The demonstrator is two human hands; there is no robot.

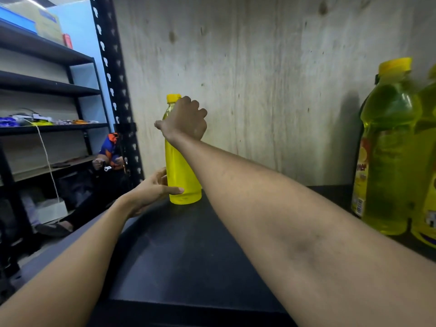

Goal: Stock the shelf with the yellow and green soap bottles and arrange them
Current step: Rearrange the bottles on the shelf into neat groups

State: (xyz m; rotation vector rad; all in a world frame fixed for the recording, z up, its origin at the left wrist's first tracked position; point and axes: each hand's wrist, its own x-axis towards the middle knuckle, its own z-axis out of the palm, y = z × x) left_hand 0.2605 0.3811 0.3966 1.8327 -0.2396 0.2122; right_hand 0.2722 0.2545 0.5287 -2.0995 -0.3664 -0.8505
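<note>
Open shelf board (pixel 188 256) between yellow bottle (pixel 180 175) and right-hand bottles (pixel 389 161); wall (pixel 271 90) closes rear, black upright (pixel 113 79) blocks left.

Pale plywood wall (pixel 271 90) — black metal racks (pixel 47 86) left.
</note>
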